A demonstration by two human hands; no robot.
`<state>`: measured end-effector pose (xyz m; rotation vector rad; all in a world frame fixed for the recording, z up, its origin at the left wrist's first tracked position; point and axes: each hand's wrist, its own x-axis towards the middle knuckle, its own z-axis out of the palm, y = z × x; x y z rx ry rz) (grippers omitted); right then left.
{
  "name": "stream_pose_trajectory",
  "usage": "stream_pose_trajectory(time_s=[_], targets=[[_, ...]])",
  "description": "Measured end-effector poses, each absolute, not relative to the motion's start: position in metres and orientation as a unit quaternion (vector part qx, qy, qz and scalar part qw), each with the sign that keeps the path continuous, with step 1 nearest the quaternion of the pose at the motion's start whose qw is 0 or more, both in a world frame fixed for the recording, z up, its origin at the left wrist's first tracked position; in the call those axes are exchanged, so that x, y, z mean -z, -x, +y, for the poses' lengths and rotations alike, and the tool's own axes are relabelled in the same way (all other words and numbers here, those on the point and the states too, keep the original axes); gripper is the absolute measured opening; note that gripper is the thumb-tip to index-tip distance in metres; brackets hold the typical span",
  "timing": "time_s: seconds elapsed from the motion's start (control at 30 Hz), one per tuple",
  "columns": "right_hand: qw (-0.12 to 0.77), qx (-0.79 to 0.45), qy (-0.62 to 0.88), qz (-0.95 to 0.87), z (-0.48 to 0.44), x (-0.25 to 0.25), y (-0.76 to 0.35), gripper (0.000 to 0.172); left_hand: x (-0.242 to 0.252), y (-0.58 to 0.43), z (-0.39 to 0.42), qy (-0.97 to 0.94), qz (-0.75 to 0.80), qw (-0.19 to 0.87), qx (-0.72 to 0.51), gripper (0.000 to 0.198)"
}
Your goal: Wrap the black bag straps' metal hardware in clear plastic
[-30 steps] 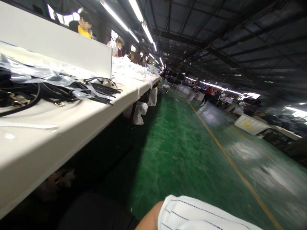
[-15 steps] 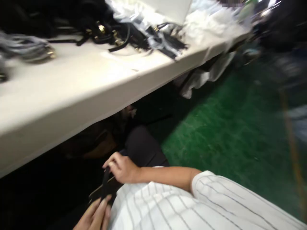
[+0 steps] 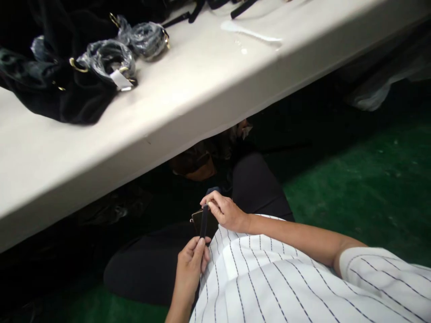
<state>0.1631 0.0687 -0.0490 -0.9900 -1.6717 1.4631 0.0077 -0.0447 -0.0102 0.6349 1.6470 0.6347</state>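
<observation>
Low in the view, above my lap, my left hand [image 3: 192, 260] and my right hand [image 3: 225, 210] both pinch a narrow black strap [image 3: 203, 222]. The left fingers grip its lower end, the right fingers its upper end. Behind the strap a small dark flat piece [image 3: 198, 220] with a pale edge shows; who holds it I cannot tell. My white pinstriped shirt [image 3: 269, 282] and dark trousers [image 3: 151, 260] fill the foreground.
A long white table [image 3: 188, 98] runs above my knees. On it lie a black fabric bag [image 3: 63, 98], plastic-wrapped bundles of black straps with gold buckles [image 3: 111, 58] and a strip of clear plastic [image 3: 251, 33]. Brown items [image 3: 198, 163] sit under the table. Green floor [image 3: 370, 188] lies to the right.
The view has swung from the factory aisle down to my lap. Both hands have come into view and now hold the black strap more upright between them.
</observation>
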Motion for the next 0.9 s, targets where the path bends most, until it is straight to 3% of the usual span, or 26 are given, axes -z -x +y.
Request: stream_pose_trajectory(time_s=[0.17,0.5,0.77,0.9], targets=[[0.352,-0.580,0.319,-0.662,0.065,0.033,-0.156,0.017,0.016,-0.014,-0.020,-0.275,0.716,0.565,-0.305,0.042],[0.330,-0.621,0.424,-0.571,0.080,0.051,-0.164,0.013,-0.015,-0.012,-0.019,-0.294,0.748,0.529,-0.272,0.038],[0.337,-0.526,0.319,-0.713,0.062,0.020,-0.151,0.016,-0.028,-0.013,0.010,-0.319,0.757,0.501,-0.272,0.040],[0.339,-0.534,0.336,-0.698,0.065,0.026,-0.150,0.015,-0.021,-0.013,0.012,-0.326,0.714,0.551,-0.282,0.041]])
